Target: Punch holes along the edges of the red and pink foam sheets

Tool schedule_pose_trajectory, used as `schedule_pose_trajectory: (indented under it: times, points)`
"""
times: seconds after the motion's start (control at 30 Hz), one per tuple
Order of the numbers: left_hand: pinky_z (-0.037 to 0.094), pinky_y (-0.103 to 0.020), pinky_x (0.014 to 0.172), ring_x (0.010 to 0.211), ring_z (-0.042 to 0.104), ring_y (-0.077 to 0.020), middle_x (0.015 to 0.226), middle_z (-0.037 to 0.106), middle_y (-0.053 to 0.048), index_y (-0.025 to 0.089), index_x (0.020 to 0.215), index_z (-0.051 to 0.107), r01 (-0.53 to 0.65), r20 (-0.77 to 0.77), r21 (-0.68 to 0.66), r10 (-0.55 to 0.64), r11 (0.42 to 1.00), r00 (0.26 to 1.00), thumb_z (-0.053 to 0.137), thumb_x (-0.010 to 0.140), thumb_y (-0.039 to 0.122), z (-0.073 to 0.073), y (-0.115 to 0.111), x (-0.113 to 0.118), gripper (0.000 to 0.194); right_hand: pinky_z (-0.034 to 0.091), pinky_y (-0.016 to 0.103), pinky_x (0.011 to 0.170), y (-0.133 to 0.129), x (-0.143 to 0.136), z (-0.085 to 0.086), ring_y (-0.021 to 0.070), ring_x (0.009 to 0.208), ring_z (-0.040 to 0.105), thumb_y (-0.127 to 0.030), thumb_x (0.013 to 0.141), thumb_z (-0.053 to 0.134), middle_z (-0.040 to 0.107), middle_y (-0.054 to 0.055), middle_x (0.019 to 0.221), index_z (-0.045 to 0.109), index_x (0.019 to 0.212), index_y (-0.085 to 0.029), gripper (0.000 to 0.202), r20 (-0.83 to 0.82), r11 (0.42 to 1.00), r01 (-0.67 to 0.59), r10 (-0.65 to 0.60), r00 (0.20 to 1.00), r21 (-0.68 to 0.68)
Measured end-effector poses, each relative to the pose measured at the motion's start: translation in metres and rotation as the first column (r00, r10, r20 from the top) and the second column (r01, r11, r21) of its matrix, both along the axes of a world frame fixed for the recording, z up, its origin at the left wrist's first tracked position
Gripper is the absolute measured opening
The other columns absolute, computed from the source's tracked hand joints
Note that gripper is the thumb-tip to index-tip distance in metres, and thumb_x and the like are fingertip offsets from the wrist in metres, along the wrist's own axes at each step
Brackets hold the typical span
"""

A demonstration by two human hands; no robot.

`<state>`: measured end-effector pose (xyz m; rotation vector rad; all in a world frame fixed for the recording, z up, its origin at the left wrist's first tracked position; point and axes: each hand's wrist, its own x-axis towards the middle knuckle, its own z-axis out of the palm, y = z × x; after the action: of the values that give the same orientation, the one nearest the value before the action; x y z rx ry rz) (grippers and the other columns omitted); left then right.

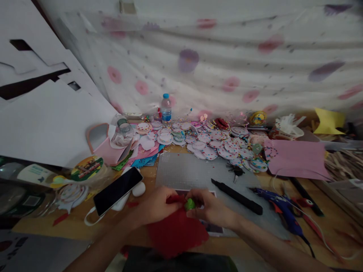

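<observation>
Near the front edge of the table, my left hand (160, 206) is closed on the upper part of a red sheet (177, 234), which hangs down over the table edge. Close beside it, my right hand (208, 207) pinches a small green object (190, 204) between thumb and fingers, against the top of the red sheet. What the green object is cannot be made out. Beneath both hands lies a printed picture (214, 228), mostly covered, on a grey cutting mat (184, 170).
A black craft knife (238, 196), keys (236, 172) and a blue glue gun (280, 206) with its cord lie to the right. A phone (117, 190) is at the left. Behind the mat are piled decorated discs (210, 145) and a water bottle (166, 108).
</observation>
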<state>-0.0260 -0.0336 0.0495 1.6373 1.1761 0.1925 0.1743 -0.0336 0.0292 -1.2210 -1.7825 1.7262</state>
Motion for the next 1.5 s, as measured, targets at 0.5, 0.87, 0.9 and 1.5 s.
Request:
schedule_pose_trajectory:
  times: [0.5,0.87,0.9,1.5]
  points:
    - [0.034,-0.023,0.053,0.065,0.058,-0.0177,0.075,0.067,-0.003,0.016,0.090,0.069,0.172,-0.117,0.293,-0.143,0.941,0.983,0.073,0.060,0.056,-0.001,0.013,0.029,0.050,0.033,0.022,0.057,0.006,0.011,-0.014,0.0106,0.060,0.041,-0.014,0.066,0.066,0.053,-0.004,0.064,0.062,0.075,-0.015,0.010,0.025,0.984,-0.041,0.037,0.999,0.173]
    - [0.045,-0.028,0.074,0.093,0.061,-0.0245,0.105,0.067,-0.007,0.017,0.110,0.061,0.059,-0.136,0.178,-0.035,0.982,0.990,0.071,0.066,0.040,-0.014,0.030,0.000,0.051,0.038,0.024,0.060,0.019,0.012,-0.025,0.0114,0.063,0.048,-0.039,0.066,0.073,0.055,-0.002,0.068,0.059,0.079,-0.015,0.030,-0.152,0.995,0.096,-0.091,0.984,0.026]
    - [0.045,-0.027,0.070,0.088,0.062,-0.0239,0.098,0.069,-0.006,0.016,0.102,0.065,0.052,-0.172,0.170,-0.022,0.984,0.985,0.067,0.070,0.037,-0.014,0.031,-0.005,0.039,0.039,0.024,0.061,0.022,0.011,-0.026,0.0115,0.063,0.049,-0.043,0.066,0.073,0.055,-0.002,0.070,0.058,0.080,-0.015,0.034,-0.177,0.994,0.108,-0.104,0.979,0.012]
    - [0.043,-0.024,0.062,0.080,0.064,-0.0221,0.087,0.072,-0.003,0.016,0.090,0.069,0.027,-0.208,0.191,0.013,0.981,0.978,0.054,0.079,0.040,0.004,0.029,-0.037,0.030,0.044,0.025,0.065,-0.007,0.024,-0.027,0.0115,0.071,0.054,-0.048,0.072,0.068,0.054,-0.002,0.078,0.050,0.087,-0.019,0.037,-0.296,0.973,0.067,-0.133,0.946,-0.223]
